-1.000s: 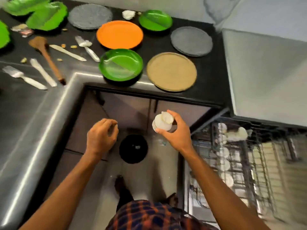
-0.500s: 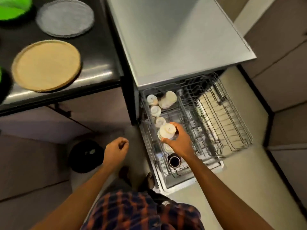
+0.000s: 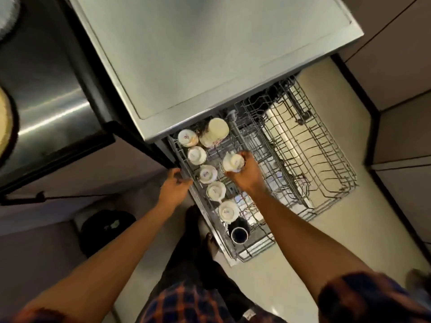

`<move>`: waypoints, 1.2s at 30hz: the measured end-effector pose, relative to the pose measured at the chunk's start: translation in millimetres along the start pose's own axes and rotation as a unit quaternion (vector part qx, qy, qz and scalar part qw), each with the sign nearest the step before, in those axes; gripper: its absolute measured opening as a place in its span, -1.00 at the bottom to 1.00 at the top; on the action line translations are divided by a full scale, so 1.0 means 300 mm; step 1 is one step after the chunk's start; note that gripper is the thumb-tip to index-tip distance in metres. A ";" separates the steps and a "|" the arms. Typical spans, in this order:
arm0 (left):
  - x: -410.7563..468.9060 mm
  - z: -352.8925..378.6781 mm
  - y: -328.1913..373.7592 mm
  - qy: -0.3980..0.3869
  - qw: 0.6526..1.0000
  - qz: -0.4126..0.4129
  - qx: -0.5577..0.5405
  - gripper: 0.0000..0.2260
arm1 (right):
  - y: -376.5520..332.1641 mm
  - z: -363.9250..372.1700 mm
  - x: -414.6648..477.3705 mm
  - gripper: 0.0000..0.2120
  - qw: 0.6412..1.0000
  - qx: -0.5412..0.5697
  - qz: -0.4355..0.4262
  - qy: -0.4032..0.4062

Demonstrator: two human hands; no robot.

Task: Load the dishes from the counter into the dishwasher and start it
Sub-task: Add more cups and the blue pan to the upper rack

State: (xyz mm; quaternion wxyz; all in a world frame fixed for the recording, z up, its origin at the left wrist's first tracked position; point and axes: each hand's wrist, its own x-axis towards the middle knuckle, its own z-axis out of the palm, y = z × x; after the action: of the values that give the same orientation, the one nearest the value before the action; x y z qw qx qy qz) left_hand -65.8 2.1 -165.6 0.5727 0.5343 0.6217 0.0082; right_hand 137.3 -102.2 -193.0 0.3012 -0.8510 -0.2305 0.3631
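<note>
My right hand (image 3: 245, 174) holds a white cup (image 3: 233, 162) upside down over the pulled-out upper rack (image 3: 261, 159) of the dishwasher (image 3: 210, 54). My left hand (image 3: 176, 183) grips the rack's left edge. Along that left side stands a row of several upturned white cups (image 3: 208, 174), with a larger cream cup (image 3: 215, 132) at the back and a dark mug (image 3: 239, 234) at the front. The lower rack (image 3: 310, 159) is pulled out to the right and looks bare.
The steel counter (image 3: 46, 89) lies at the left, with the rim of a tan plate (image 3: 4, 127) at the frame edge. A black round bin (image 3: 105, 229) stands on the floor under the counter. Brown cabinet fronts (image 3: 401, 113) close in on the right.
The view swung from the counter to the dishwasher. My right hand carried the cup farther back over the upper rack. My left hand rose from hanging free and took hold of the rack's edge.
</note>
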 end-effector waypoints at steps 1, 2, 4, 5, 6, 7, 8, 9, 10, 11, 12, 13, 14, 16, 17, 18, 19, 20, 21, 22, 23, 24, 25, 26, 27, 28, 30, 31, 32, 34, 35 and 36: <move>0.034 0.009 0.010 -0.002 1.000 -0.012 -0.017 -0.52 | -0.008 0.010 0.035 -0.30 1.000 -0.002 0.003 0.002; 0.068 0.018 0.016 -0.003 0.999 -0.026 -0.028 -0.49 | -0.005 0.028 0.075 -0.29 1.000 -0.003 0.009 0.006; 0.110 0.035 0.042 0.001 0.999 -0.036 -0.037 -0.48 | -0.008 0.060 0.135 -0.30 0.999 0.002 0.026 0.022; 0.124 0.042 0.052 0.005 0.999 -0.033 -0.037 -0.50 | -0.014 0.072 0.155 -0.30 0.999 0.001 0.037 0.026; 0.134 0.049 0.059 0.007 0.999 -0.030 -0.040 -0.52 | -0.016 0.083 0.173 -0.30 0.999 -0.005 0.042 0.029; 0.142 0.057 0.064 0.008 0.999 -0.030 -0.043 -0.54 | -0.021 0.094 0.186 -0.32 0.998 -0.025 0.041 0.028; 0.149 0.064 0.063 0.011 0.999 -0.028 -0.042 -0.56 | -0.026 0.105 0.194 -0.34 0.998 -0.047 0.032 0.025; 0.154 0.070 0.058 0.018 0.999 -0.022 -0.035 -0.58 | -0.027 0.115 0.201 -0.34 0.997 -0.073 0.019 0.029; 0.161 0.075 0.049 0.026 0.999 -0.016 -0.032 -0.59 | -0.024 0.126 0.206 -0.35 0.995 -0.091 0.005 0.035; 0.168 0.075 0.040 0.031 0.999 -0.011 -0.034 -0.60 | -0.026 0.134 0.208 -0.34 0.994 -0.103 -0.010 0.044; 0.175 0.076 0.035 0.037 0.998 -0.008 -0.041 -0.62 | -0.019 0.146 0.214 -0.34 0.992 -0.112 -0.024 0.051; 0.182 0.076 0.031 0.038 0.998 -0.007 -0.050 -0.64 | -0.016 0.155 0.216 -0.34 0.991 -0.118 -0.032 0.055; 0.185 0.080 0.031 0.040 0.997 -0.010 -0.061 -0.66 | -0.009 0.164 0.219 -0.35 0.991 -0.117 -0.034 0.054; 0.187 0.087 0.027 0.045 0.996 -0.012 -0.079 -0.68 | 0.008 0.177 0.218 -0.39 0.991 -0.118 -0.041 0.057; 0.189 0.091 0.023 0.046 0.996 -0.013 -0.082 -0.69 | 0.015 0.182 0.216 -0.41 0.990 -0.121 -0.045 0.059; 0.190 0.093 0.023 0.046 0.995 -0.012 -0.087 -0.70 | 0.026 0.188 0.218 -0.43 0.989 -0.122 -0.051 0.063; 0.197 0.093 0.016 0.049 0.994 -0.010 -0.093 -0.70 | 0.029 0.194 0.220 -0.44 0.989 -0.124 -0.053 0.066; 0.205 0.095 0.008 0.053 0.994 -0.008 -0.096 -0.70 | 0.035 0.200 0.225 -0.45 0.989 -0.122 -0.050 0.068; 0.208 0.094 0.009 0.053 0.994 -0.009 -0.095 -0.69 | 0.033 0.203 0.229 -0.46 0.989 -0.120 -0.043 0.069; 0.212 0.094 0.006 0.052 0.994 -0.009 -0.095 -0.69 | 0.034 0.205 0.234 -0.47 0.991 -0.114 -0.036 0.067; 0.217 0.094 -0.001 0.051 0.994 -0.010 -0.097 -0.70 | 0.033 0.204 0.239 -0.48 0.992 -0.110 -0.027 0.058; 0.219 0.098 -0.004 0.052 0.993 -0.011 -0.105 -0.72 | 0.038 0.202 0.245 -0.48 0.993 -0.107 -0.020 0.045; 0.218 0.098 -0.006 0.056 0.992 -0.011 -0.109 -0.73 | 0.039 0.197 0.249 -0.48 0.994 -0.108 -0.012 0.031; 0.218 0.101 -0.009 0.061 0.992 -0.008 -0.108 -0.73 | 0.040 0.192 0.254 -0.47 0.994 -0.109 -0.008 0.019; 0.218 0.103 -0.009 0.063 0.993 -0.003 -0.103 -0.73 | 0.040 0.186 0.259 -0.45 0.994 -0.113 -0.006 0.009; 0.218 0.105 -0.009 0.063 0.993 0.002 -0.101 -0.74 | 0.040 0.182 0.266 -0.42 0.993 -0.117 -0.006 0.001; 0.218 0.109 -0.011 0.063 0.992 0.001 -0.105 -0.75 | 0.040 0.175 0.274 -0.38 0.992 -0.127 -0.007 -0.016; 0.218 0.110 -0.009 0.064 0.992 0.000 -0.110 -0.75 | 0.039 0.173 0.277 -0.37 0.991 -0.132 -0.008 -0.022; 0.221 0.112 -0.011 0.065 0.992 -0.001 -0.111 -0.72 | 0.037 0.169 0.278 -0.36 0.990 -0.136 -0.008 -0.027; 0.225 0.113 -0.012 0.063 0.992 -0.006 -0.109 -0.61 | 0.035 0.165 0.279 -0.35 0.991 -0.132 -0.007 -0.031; 0.230 0.112 -0.018 0.062 0.992 -0.010 -0.107 -0.58 | 0.034 0.163 0.278 -0.33 0.991 -0.127 -0.004 -0.031; 0.233 0.110 -0.022 0.060 0.993 -0.012 -0.101 -0.56 | 0.032 0.162 0.275 -0.31 0.992 -0.126 0.000 -0.033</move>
State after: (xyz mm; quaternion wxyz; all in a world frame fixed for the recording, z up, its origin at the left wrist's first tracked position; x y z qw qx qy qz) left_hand -30.3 26.5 -230.4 0.5857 0.4646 0.6571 0.0963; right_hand 154.2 -41.8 -266.0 0.1842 -0.8695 -0.2845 0.3593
